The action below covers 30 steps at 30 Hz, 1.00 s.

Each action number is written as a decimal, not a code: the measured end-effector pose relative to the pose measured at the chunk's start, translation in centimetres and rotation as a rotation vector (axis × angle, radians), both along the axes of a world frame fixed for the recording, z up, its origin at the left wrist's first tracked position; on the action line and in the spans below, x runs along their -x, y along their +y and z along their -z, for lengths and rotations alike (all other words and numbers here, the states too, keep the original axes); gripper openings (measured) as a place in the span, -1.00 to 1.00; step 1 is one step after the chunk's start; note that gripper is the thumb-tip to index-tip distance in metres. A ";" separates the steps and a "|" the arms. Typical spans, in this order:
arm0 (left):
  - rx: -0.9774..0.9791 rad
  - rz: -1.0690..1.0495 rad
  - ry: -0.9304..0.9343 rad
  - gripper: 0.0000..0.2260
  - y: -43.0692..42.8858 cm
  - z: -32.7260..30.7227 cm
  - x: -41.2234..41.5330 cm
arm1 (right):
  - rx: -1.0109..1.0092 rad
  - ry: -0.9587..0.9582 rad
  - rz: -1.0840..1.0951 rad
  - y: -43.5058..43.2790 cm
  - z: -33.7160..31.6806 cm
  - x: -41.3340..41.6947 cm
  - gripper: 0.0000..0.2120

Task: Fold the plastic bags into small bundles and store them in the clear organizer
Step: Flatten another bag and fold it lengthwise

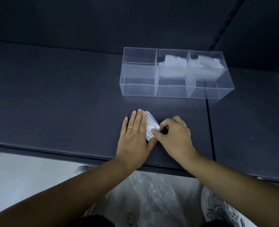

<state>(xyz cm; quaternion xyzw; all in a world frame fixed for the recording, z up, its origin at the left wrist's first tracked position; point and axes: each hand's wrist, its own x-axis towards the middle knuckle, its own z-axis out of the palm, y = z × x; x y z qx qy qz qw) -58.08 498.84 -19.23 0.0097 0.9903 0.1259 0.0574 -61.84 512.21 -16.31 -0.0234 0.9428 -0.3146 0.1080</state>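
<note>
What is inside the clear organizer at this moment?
Folded bundles lie in the middle and right compartments of the clear organizer; the left shows none. How many are stacked is hidden.

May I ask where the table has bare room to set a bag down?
Widest: the table left of the clear organizer and the left hand. A narrower strip lies between its near wall and the hands. Crowded: around the folded bag, pressed by the left hand and pinched by the right hand; bundles sit in the organizer's far middle and right compartments.
</note>
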 end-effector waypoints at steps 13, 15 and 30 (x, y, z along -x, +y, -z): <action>-1.233 -0.293 -0.014 -0.65 -3.4 -6.5 6.5 | 0.668 -0.232 0.017 2.7 -7.0 6.1 -0.73; -1.161 -0.310 0.174 -0.78 -3.5 -7.3 8.2 | 0.650 -0.115 0.101 3.1 -8.1 9.3 -0.75; 0.021 0.203 0.283 -0.43 -2.9 -3.8 6.5 | -0.204 0.455 0.370 1.1 -2.9 21.1 -0.73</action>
